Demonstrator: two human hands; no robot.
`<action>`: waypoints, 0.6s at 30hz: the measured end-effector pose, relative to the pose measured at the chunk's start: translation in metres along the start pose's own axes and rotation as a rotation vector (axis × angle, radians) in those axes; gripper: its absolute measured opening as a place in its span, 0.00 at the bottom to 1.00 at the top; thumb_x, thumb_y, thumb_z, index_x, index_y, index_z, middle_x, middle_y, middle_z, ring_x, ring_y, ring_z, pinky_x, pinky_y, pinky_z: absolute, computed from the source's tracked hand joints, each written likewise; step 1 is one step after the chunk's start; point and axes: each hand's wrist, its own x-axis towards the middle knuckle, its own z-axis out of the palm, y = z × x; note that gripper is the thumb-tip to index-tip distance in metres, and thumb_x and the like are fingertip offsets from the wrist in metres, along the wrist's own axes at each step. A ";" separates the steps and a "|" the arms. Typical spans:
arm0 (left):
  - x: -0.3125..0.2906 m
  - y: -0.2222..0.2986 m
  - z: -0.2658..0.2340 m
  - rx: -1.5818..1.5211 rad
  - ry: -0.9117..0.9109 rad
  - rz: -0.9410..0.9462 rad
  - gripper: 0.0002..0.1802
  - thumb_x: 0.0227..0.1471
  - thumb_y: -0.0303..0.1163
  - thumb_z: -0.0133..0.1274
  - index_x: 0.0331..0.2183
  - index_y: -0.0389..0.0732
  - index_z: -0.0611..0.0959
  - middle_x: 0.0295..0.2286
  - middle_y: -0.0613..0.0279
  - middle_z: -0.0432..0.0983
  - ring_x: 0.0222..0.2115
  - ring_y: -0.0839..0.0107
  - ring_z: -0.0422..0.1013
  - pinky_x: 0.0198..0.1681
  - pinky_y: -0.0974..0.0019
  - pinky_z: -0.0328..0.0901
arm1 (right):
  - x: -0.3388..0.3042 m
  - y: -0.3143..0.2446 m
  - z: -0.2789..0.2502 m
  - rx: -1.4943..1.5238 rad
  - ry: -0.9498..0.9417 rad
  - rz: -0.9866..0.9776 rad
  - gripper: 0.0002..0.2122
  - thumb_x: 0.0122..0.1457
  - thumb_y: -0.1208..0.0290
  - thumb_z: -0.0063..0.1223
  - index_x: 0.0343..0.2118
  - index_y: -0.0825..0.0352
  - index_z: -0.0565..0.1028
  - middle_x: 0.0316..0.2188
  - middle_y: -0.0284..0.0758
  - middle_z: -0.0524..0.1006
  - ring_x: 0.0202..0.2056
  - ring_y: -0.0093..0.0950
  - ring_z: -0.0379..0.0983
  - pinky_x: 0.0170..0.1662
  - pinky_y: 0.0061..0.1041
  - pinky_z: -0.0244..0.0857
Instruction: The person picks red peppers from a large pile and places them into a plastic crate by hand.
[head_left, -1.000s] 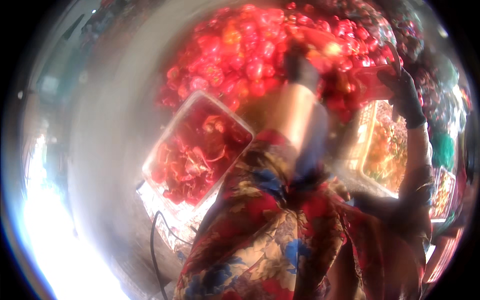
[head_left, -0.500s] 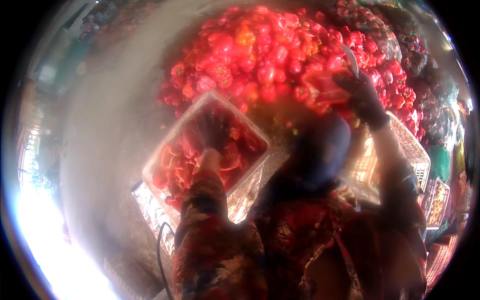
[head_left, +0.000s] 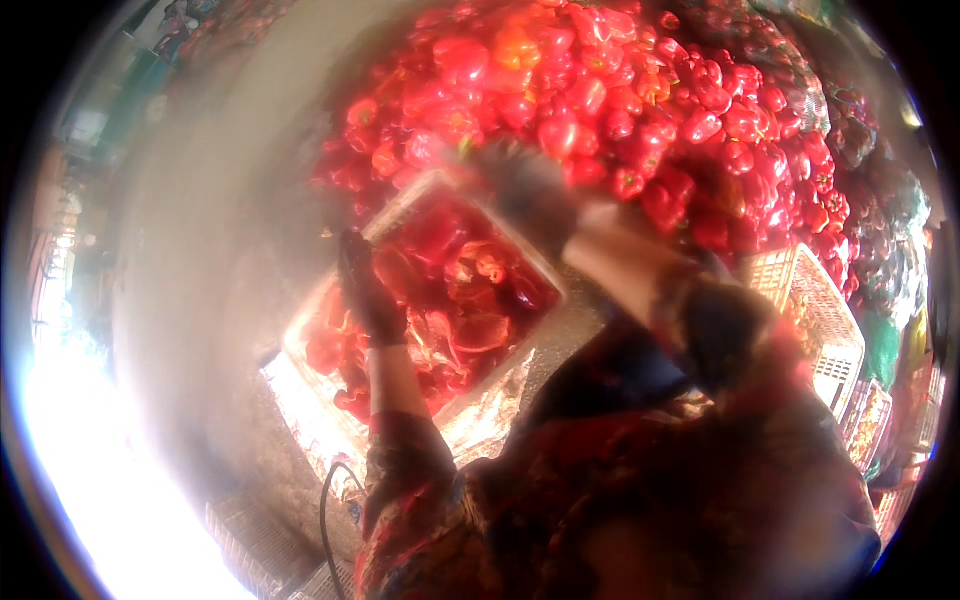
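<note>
A light plastic crate [head_left: 405, 203] in front of me holds red bell pepper pieces [head_left: 480, 332], several of them cut open. My left hand [head_left: 370, 300], in a dark glove, lies over the crate's left rim with its fingers close together and seems to grip it. At the crate's far corner is my right hand [head_left: 520, 190], also dark-gloved and smeared by motion; its fingers and anything in them cannot be made out. Beyond it spreads a big heap of whole red bell peppers [head_left: 600, 90].
Under the crate is a shiny, silvery wrapped support [head_left: 290, 400]. A pale slatted basket [head_left: 825, 320] stands to my right, with more crates [head_left: 868, 425] behind it. A dark cable [head_left: 324, 510] hangs at the lower left. Bare floor [head_left: 210, 220] stretches along the left.
My left hand has come out of the pepper pieces to the crate's left rim. My right hand has swung left from the heap to the crate's far corner; its knife and pepper no longer show.
</note>
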 end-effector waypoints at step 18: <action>0.031 -0.052 0.120 0.980 -0.416 0.560 0.19 0.57 0.42 0.46 0.44 0.40 0.79 0.44 0.51 0.75 0.46 0.55 0.70 0.50 0.54 0.65 | -0.059 0.196 -0.060 1.491 0.003 0.372 0.19 0.64 0.69 0.45 0.56 0.66 0.67 0.44 0.30 0.74 0.42 0.21 0.69 0.42 0.18 0.62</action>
